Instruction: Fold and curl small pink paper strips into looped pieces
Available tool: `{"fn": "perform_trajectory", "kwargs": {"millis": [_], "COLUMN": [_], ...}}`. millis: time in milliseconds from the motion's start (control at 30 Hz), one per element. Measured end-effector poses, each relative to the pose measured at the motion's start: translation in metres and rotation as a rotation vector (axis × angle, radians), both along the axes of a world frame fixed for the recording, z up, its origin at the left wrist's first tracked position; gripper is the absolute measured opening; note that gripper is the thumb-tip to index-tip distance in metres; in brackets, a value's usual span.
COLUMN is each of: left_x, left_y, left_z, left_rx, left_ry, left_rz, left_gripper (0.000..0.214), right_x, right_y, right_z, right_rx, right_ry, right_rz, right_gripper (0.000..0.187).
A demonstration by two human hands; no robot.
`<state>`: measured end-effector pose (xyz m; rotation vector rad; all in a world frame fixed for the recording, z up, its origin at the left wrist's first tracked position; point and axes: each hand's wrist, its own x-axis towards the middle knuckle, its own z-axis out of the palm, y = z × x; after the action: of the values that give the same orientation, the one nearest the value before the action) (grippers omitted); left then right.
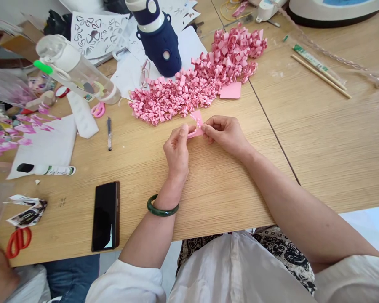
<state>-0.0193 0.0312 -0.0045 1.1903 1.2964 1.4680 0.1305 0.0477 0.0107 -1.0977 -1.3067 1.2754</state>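
Small pink paper strip (196,125), partly curled, is held just above the light wooden desk (334,139), near the middle of the view. Left hand (177,152) pinches its near end between thumb and fingertips. Right hand (225,134) pinches the other end from the opposite side. The two hands sit close together, fingertips almost meeting on the paper. A dark green bangle (162,208) sits on the left wrist.

Just beyond the hands is a long heap of curled pink paper pieces (202,78), spread diagonally across the desk. A flat pink paper square (230,90) lies at its right edge. Behind the heap, a navy blue insulated bottle (159,42) stands on white paper sheets with cut-out shapes (97,31).

To the left:
- a clear plastic bottle with a green-tabbed lid (77,69), lying on its side
- pink-handled scissors (97,110) just beside it
- a black pen (109,134)
- a white glue tube with a black cap (47,169), on a white sheet
- a black smartphone (105,215), face up, near the desk's front edge
- red-handled scissors (17,242), at the far left corner

To the right, well apart from the hands, a pair of wooden chopsticks (320,72) lies by a paper wrapper. Nothing lies between the hands and the heap.

A dark seam runs diagonally across the desk, right of the right hand. The wood grain is pale.
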Motion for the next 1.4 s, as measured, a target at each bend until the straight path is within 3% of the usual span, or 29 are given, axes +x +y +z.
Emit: {"fn": "perform_trajectory", "kwargs": {"millis": [200, 467, 1033, 1400], "left_x": [-0.001, -0.003, -0.002, 0.003], "left_y": [-0.003, -0.001, 0.004, 0.000], "left_z": [0.002, -0.001, -0.004, 0.006], "left_rx": [0.122, 0.188, 0.001, -0.026], "left_ry": [0.110, 0.148, -0.121, -0.196], "left_rz": [-0.045, -0.014, -0.011, -0.094], "left_gripper": [0.016, 0.009, 0.032, 0.031], "right_x": [0.000, -0.001, 0.002, 0.001], "right_y": [0.000, -0.002, -0.002, 0.000], "right_z": [-0.001, 0.003, 0.002, 0.000], "right_rx": [0.001, 0.000, -0.015, -0.034], "right_ry": [-0.001, -0.018, 0.059, 0.068], "right_rz": [0.000, 0.011, 0.150, 0.063], "right_gripper": [0.019, 0.019, 0.007, 0.014]}}
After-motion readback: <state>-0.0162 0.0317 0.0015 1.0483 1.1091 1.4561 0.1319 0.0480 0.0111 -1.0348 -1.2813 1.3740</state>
